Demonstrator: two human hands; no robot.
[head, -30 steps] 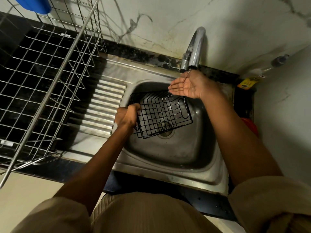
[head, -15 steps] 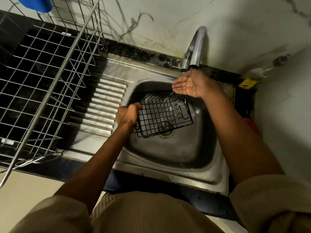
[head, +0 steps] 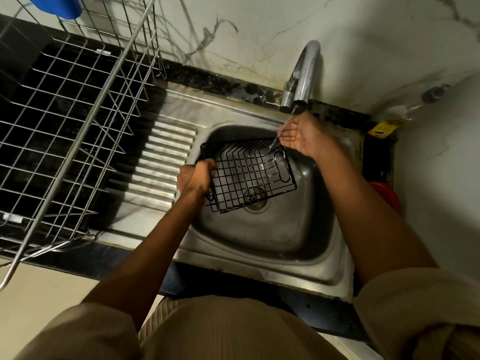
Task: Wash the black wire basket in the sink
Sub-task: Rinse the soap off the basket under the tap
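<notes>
Setting: I see a white marble-veined wall (head: 259, 29) behind a dark stone table (head: 78, 255) holding a stainless steel sink (head: 259, 245) with a ribbed drainboard (head: 166, 157).
Basket: the black wire basket (head: 249, 175) sits tilted inside the sink bowl, above the drain.
Left hand: my left hand (head: 194, 178) has its grip clenched around the basket's left rim.
Right hand: my right hand (head: 304, 136) is released, palm cupped under the thin stream from the curved chrome tap (head: 304, 74).
Left side: a silver wire dish rack (head: 65, 120) stands on the table.
</notes>
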